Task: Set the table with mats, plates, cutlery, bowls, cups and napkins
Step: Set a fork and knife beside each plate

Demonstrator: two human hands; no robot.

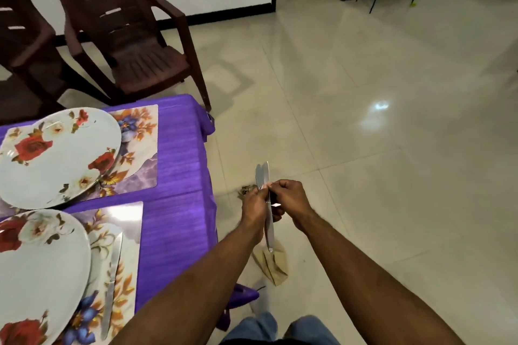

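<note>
1. Head view: both hands meet off the table's right edge, above the floor. The left hand (253,204) and right hand (288,199) have fingers curled and pinching a small bundle of knives (266,199).
2. Head view: the bundle's long axis runs near-vertical in the frame, blades up and away, handles toward the person.
3. Head view: the far mat (140,148), bearing a plate (56,157) but no knife, lies to the left; the left hand is nearer. The near mat (123,232) already carries a knife (112,283).
</note>
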